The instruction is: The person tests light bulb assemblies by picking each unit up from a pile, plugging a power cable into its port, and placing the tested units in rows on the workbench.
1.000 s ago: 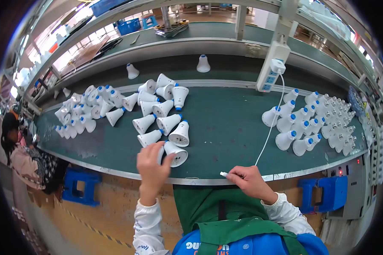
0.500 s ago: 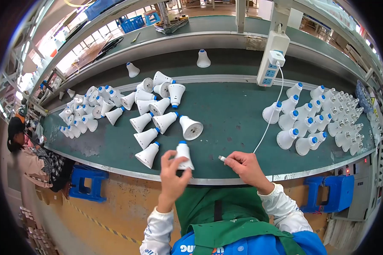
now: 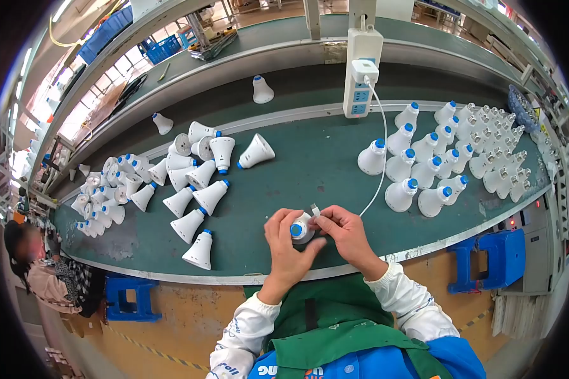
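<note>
My left hand [image 3: 289, 249] is closed around a white bulb-shaped lamp housing [image 3: 305, 235] with a blue cap, just above the front of the green table. The cap faces up toward me, and my fingers hide part of the housing. Pinched in my right hand [image 3: 348, 237] is a white USB cable plug [image 3: 315, 210], its metal end pointing up beside the housing. The white cable [image 3: 384, 158] runs from there to a charger [image 3: 365, 71] in the power strip [image 3: 358, 104]. A loose bulb [image 3: 257, 151] lies on its side behind my hands.
Many similar bulbs lie on the left of the green table [image 3: 291, 174], some stacked [image 3: 107, 196]. Upright ones [image 3: 400, 194] stand in rows on the right. Two blue stools [image 3: 131, 298] [image 3: 490, 262] are below the front edge. Another person [image 3: 50, 278] sits at far left.
The view has turned, so the table appears shifted left. My left hand has brought a bulb housing next to the plug, cap up. My right hand has moved in. One loose bulb lies farther back.
</note>
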Action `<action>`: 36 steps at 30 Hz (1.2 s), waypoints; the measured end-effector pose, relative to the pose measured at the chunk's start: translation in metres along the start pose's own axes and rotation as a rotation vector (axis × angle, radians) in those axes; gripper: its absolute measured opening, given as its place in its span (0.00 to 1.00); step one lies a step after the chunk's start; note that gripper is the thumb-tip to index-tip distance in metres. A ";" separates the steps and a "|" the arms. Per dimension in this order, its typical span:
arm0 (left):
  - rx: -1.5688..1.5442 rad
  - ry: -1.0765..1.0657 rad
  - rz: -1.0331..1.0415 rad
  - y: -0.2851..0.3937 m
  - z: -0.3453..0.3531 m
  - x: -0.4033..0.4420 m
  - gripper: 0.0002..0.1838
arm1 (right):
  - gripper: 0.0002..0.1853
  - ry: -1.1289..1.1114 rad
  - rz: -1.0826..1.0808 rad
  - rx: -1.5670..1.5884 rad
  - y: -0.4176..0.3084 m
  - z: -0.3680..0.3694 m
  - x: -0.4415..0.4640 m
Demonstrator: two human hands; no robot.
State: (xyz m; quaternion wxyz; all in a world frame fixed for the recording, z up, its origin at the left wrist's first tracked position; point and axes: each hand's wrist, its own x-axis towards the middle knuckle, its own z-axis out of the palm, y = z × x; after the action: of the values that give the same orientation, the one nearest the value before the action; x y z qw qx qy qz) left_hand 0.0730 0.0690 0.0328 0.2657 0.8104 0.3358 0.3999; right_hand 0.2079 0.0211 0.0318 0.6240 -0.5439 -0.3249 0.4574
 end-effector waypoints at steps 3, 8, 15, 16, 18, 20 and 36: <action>0.002 -0.058 -0.098 -0.017 -0.008 0.007 0.31 | 0.07 -0.036 -0.033 0.012 -0.008 0.002 -0.004; -0.338 -0.228 -0.190 -0.026 -0.036 0.024 0.22 | 0.09 -0.050 -0.061 -0.462 -0.013 -0.006 -0.002; -0.235 -0.081 -0.074 -0.027 -0.031 0.021 0.14 | 0.10 0.035 -0.110 -0.408 0.003 0.010 -0.007; -0.304 -0.075 -0.167 -0.030 -0.031 0.019 0.14 | 0.10 0.062 -0.093 -0.385 0.004 0.012 -0.007; -0.374 -0.067 -0.263 -0.032 -0.031 0.017 0.14 | 0.10 0.088 -0.075 -0.364 0.005 0.016 -0.006; -0.302 -0.092 -0.193 -0.032 -0.033 0.017 0.14 | 0.11 0.095 -0.103 -0.345 0.006 0.021 -0.006; -0.482 -0.239 -0.110 -0.054 -0.042 0.027 0.11 | 0.10 -0.126 0.110 -0.290 0.001 0.024 0.010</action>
State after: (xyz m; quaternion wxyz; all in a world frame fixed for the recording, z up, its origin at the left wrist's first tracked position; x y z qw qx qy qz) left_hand 0.0330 0.1304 0.0301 0.5099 0.7458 0.2409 0.3546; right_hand 0.1892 0.0392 0.0343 0.4913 -0.6156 -0.3956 0.4724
